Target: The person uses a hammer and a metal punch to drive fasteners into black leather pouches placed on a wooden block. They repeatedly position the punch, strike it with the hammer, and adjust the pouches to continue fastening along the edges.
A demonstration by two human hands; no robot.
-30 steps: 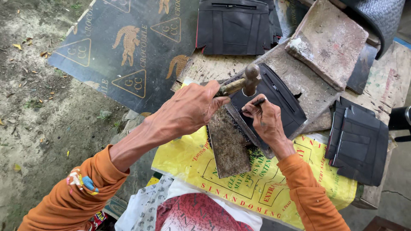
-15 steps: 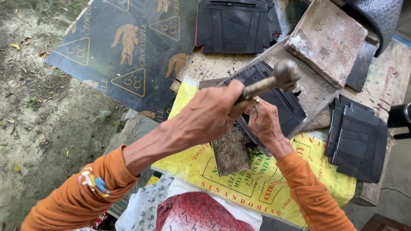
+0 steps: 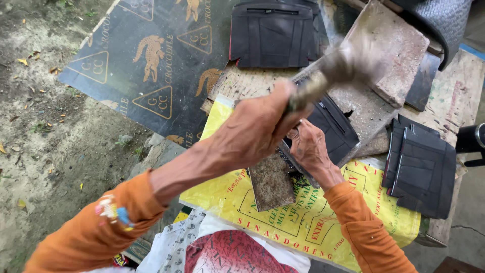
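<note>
Your left hand [image 3: 257, 134] has a full closed grip around the hammer [image 3: 336, 68] handle, and the head is up, blurred, in the upper middle of the frame. Your right hand [image 3: 308, 149] is pressed down on the black leather piece [image 3: 331, 124] that lies over the flat metal bar [image 3: 273, 179], just right of centre. I can't tell whether those fingers are pinching a punch or nail or just pinning the leather flat, since the left hand covers that spot.

A few tips for this swing, as I see it:

- Keep your eyes on the strike point, not the hammer head.
- Curl the right fingertips back from the landing spot; they look really close to it.
- Let the head drop square so it doesn't glance off toward your knuckles.
- Keep the leather backed by the bar, not hanging over the yellow printed sack [image 3: 303, 217], or the blow goes soft.
- Short, controlled taps beat one big swing here.

The stone slab [image 3: 391, 50] in the upper right and the stack of black pieces [image 3: 422, 169] at the right of the desk [image 3: 467, 96] sit well out of the swing path.
</note>
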